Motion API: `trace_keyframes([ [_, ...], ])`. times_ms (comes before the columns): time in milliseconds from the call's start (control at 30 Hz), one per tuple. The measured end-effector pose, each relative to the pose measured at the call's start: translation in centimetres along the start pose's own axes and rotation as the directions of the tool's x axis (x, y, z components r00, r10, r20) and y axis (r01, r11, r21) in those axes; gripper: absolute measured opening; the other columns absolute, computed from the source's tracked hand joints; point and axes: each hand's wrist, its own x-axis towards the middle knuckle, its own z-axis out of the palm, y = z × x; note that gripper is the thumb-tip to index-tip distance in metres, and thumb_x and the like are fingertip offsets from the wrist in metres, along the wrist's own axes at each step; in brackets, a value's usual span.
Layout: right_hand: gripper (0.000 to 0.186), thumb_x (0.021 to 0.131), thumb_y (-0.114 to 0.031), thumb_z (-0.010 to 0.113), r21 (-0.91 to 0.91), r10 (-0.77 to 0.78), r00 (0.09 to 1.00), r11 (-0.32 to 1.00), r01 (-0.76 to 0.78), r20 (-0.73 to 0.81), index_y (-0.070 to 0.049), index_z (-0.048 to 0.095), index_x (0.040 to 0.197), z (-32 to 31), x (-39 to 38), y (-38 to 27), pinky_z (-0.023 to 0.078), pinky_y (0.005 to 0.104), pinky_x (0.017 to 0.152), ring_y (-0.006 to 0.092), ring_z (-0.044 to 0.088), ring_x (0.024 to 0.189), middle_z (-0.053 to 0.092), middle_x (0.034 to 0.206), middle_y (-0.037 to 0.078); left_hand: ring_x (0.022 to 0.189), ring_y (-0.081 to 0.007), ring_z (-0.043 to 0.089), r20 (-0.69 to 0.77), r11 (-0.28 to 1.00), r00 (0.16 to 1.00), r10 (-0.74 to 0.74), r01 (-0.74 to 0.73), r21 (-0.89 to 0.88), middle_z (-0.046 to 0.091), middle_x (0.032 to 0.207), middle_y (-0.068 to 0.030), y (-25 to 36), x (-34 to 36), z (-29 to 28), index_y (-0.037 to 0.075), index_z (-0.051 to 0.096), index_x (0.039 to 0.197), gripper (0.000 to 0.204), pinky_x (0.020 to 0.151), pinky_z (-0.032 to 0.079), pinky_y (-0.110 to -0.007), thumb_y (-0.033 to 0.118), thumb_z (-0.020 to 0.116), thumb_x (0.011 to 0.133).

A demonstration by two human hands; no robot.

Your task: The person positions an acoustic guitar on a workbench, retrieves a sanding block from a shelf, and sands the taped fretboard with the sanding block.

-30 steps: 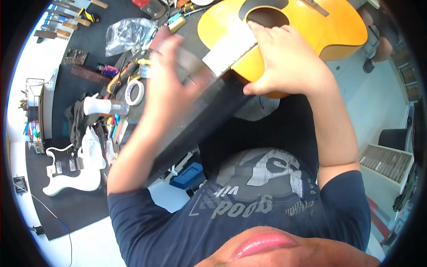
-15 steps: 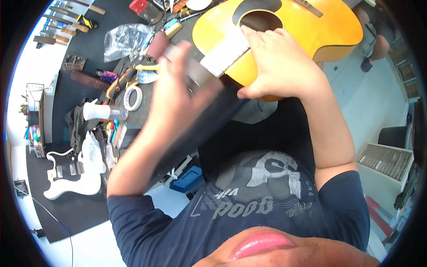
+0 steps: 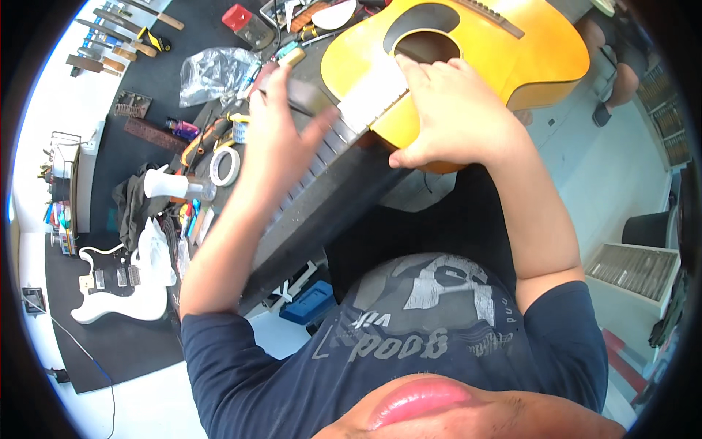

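Left hand [image 3: 278, 135]: gripping a dark block [image 3: 308, 95] over the fretboard [image 3: 325, 159]
Right hand [image 3: 464, 110]: spread on the guitar [image 3: 515, 64] — soundhole [image 3: 428, 45] at its eleven o'clock
Tape roll [image 3: 215, 168]: left hand's eight o'clock

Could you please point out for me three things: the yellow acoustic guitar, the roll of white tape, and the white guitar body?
Yellow acoustic guitar [image 3: 504, 60]: head view, on its front face.
Roll of white tape [image 3: 235, 165]: head view, on its ring's right side.
White guitar body [image 3: 130, 308]: head view, on its lower part.
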Motion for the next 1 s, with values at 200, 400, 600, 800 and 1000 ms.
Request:
trace_keyframes([
  [200,0.126,0.07,-0.06,0.093,-0.006,0.006,0.999,1.0,-0.006,0.043,0.01,0.045,0.163,-0.3,0.0,0.0,0.043,0.0441,0.125,0.0401,0.065,0.135,0.07,0.14,0.029,0.142,-0.0578,0.052,0.018,0.999,1.0,0.008,-0.007,-0.037,0.047,0.148,-0.0384,0.0,0.7,0.1,0.004,0.042,0.163,0.09,0.119,0.047,-0.058,0.025,0.092,0.091],
  [400,0.126,0.07,-0.061,0.093,-0.004,0.004,0.999,1.0,-0.004,0.039,0.01,0.045,0.163,-0.2,-0.2,0.0,0.043,0.0442,0.125,0.0386,0.066,0.134,0.071,0.139,0.029,0.132,-0.0521,0.06,0.029,0.999,0.999,0.04,-0.041,0.019,0.053,0.14,-0.0334,0.4,1.0,-0.1,0.0,0.04,0.164,0.094,0.109,0.053,-0.056,0.026,0.093,0.091],
  [600,0.126,0.07,-0.06,0.094,-0.006,0.002,0.999,1.0,-0.002,0.052,0.011,0.045,0.162,-0.2,0.1,0.2,0.043,0.0448,0.126,0.0385,0.067,0.133,0.072,0.137,0.029,0.135,-0.0544,0.058,0.064,1.0,0.998,-0.012,0.014,-0.028,0.05,0.144,-0.0348,1.2,1.6,-0.5,0.002,0.038,0.165,0.095,0.112,0.053,-0.057,0.021,0.093,0.09],
  [800,0.126,0.07,-0.058,0.094,0.0,0.031,0.997,1.0,-0.031,0.076,0.01,0.045,0.163,-0.9,0.5,-0.1,0.042,0.0446,0.127,0.0368,0.065,0.137,0.071,0.139,0.027,0.134,-0.0528,0.058,0.04,1.0,0.999,0.008,-0.007,-0.024,0.049,0.152,-0.0367,1.2,1.1,-0.5,-0.002,0.039,0.163,0.094,0.115,0.05,-0.056,0.022,0.094,0.09],
  [1000,0.127,0.07,-0.058,0.094,0.006,-0.012,1.0,1.0,0.012,-0.014,0.01,0.043,0.164,0.1,-0.3,0.0,0.043,0.0445,0.125,0.0373,0.065,0.136,0.071,0.139,0.028,0.124,-0.0533,0.062,0.001,0.998,0.999,0.054,-0.054,0.013,0.058,0.136,-0.033,0.4,-1.3,-0.7,-0.001,0.04,0.162,0.094,0.109,0.053,-0.057,0.02,0.095,0.088],
])
